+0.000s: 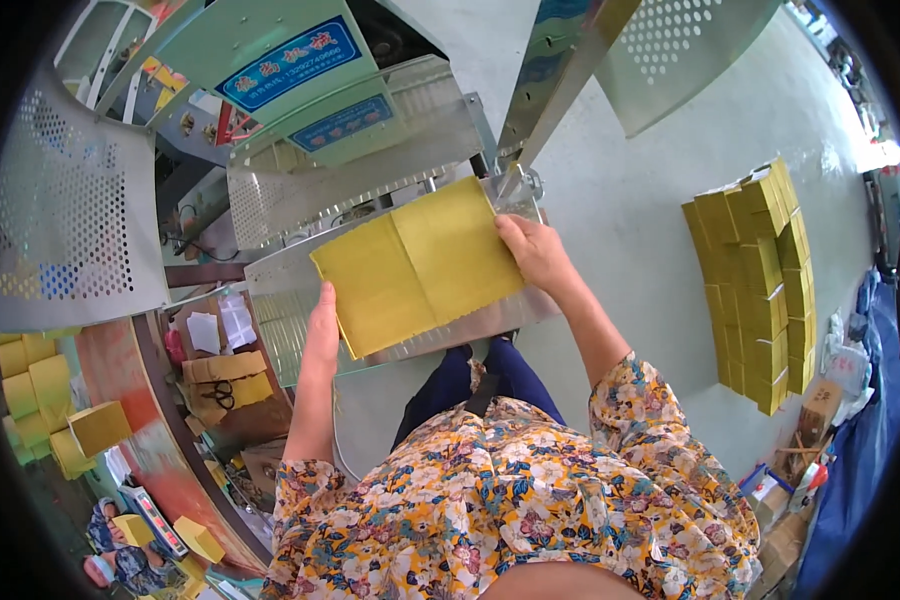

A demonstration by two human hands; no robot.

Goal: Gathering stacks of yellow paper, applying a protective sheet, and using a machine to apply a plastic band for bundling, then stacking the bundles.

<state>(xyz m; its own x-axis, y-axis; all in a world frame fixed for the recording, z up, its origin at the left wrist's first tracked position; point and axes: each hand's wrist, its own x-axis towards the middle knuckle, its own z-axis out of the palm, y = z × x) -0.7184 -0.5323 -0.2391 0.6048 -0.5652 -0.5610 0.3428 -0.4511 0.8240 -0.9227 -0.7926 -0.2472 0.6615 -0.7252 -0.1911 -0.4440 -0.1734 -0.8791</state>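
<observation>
Yellow paper was over the metal tray, near its front edge; my right hand gripped one end, apparently to keep it flat; my left hand touched the other, its grip unclear.

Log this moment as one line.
left hand: at left edge of yellow paper; right hand: gripping right edge; paper: over metal tray; floor right: stacked yellow bundles

A loose floral top covers the torso, its orange ground crowded with white and dusky-pink blooms and blue-teal leaves. The wide sleeves stop near the elbows; forearms and hands are bare. The trousers are dark navy.
</observation>
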